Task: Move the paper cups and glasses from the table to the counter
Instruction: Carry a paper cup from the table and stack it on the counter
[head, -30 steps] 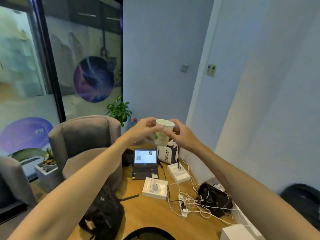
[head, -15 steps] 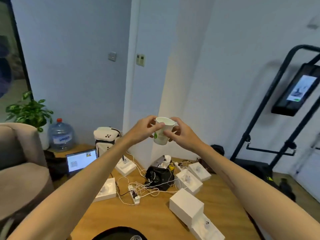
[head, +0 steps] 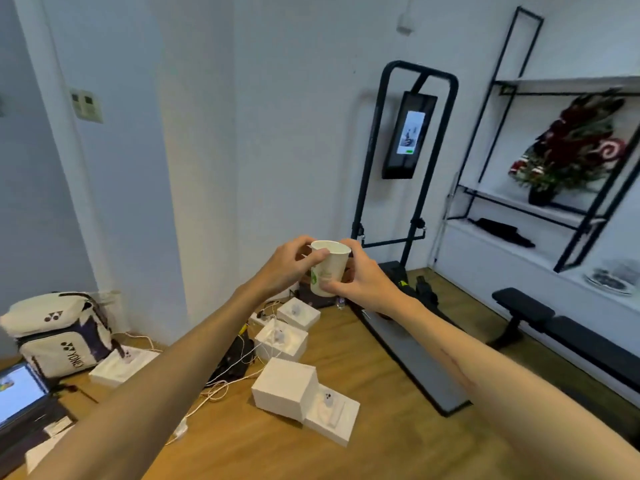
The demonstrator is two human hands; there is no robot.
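Observation:
A white paper cup point(head: 328, 268) with a green print is held upright at chest height in front of me. My left hand point(head: 287, 265) grips its rim and left side. My right hand point(head: 363, 282) wraps its right side and base. Both arms stretch forward over the wooden table point(head: 374, 420). A white counter point(head: 519, 258) with black-framed shelves runs along the right wall. No glasses are visible on the table.
Several white boxes point(head: 284, 386) and tangled cables point(head: 221, 379) lie on the table, with a laptop point(head: 17, 396) and a white sports backpack point(head: 59, 334) at the left. A black stand with a screen point(head: 408, 143), a black bench point(head: 554, 323) and plates point(head: 609, 278) are at the right.
My view has swung right, from the chairs and laptop to the stand, shelves and counter. Both hands have kept hold of the cup in front of me.

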